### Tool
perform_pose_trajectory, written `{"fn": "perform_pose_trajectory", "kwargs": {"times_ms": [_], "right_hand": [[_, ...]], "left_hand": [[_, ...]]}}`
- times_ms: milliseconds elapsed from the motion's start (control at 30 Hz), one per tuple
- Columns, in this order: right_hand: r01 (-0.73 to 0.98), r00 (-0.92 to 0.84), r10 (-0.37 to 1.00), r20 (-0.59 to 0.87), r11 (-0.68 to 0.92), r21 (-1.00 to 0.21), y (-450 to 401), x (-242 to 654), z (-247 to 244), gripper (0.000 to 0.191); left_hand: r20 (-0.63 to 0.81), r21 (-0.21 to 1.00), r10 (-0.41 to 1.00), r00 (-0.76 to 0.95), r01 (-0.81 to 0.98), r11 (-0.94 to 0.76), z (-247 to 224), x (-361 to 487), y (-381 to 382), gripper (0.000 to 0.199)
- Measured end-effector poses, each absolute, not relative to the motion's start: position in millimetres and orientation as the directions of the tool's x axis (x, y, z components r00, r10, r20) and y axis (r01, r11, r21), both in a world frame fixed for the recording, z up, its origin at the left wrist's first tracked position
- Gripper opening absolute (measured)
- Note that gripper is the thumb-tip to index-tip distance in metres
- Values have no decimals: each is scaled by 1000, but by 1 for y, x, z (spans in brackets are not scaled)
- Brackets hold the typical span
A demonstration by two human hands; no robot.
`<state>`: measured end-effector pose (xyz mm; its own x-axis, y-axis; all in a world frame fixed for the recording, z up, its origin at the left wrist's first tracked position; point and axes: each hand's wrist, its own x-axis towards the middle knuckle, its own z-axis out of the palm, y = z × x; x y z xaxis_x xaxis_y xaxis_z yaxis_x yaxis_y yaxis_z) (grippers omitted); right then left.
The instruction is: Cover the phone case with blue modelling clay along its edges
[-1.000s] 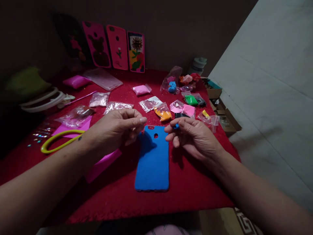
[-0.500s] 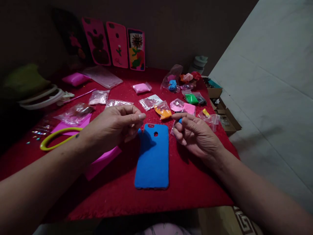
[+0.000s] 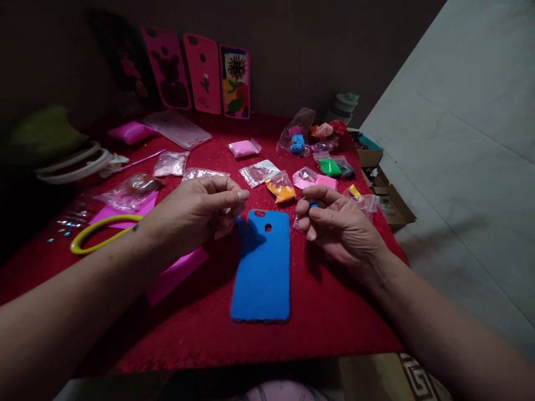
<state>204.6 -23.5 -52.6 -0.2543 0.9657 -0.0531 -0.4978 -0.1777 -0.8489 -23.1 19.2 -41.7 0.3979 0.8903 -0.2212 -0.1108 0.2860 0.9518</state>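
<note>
A blue phone case (image 3: 263, 273) lies flat on the red cloth, its camera cutouts toward the far side. My left hand (image 3: 204, 209) hovers at the case's upper left, thumb and index finger pinched together; whatever they hold, if anything, is too small to tell. To the right of the case, my right hand (image 3: 330, 220) holds a small blue clay piece (image 3: 313, 205) between curled fingers. Just beyond the case lies a bag of orange clay (image 3: 283, 191). The left hand's shadow falls on the case's upper part.
Decorated phone cases (image 3: 203, 75) stand against the back wall. Bags of coloured clay, such as a green one (image 3: 329, 167), lie across the red cloth (image 3: 334, 328). A yellow ring-shaped handle (image 3: 79, 243) and pink sheets (image 3: 178, 278) are at left. Cardboard boxes (image 3: 395, 206) stand at right.
My right hand has shifted slightly right, its index finger more curled over the blue piece. My left hand keeps its pinch. The whole view has moved a little.
</note>
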Motion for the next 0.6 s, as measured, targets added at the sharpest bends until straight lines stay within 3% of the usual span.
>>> {"fn": "perform_pose_trajectory", "kwargs": {"times_ms": [233,433,600], "right_hand": [[-504,-237,971,-43,-161,-849,-26,206,-54,31],[-504,-301,953,-42,-196,-841,-25,206,-54,14],[-494,-301,952,-55,-204,-845,-23,206,-55,20]], "left_hand": [[-226,948,892,392,-120,293,-43,-24,19,24],[-234,950,898,371,-109,293,-43,-24,19,23],[-253,946,894,371,-98,308,-41,-21,19,26]]}}
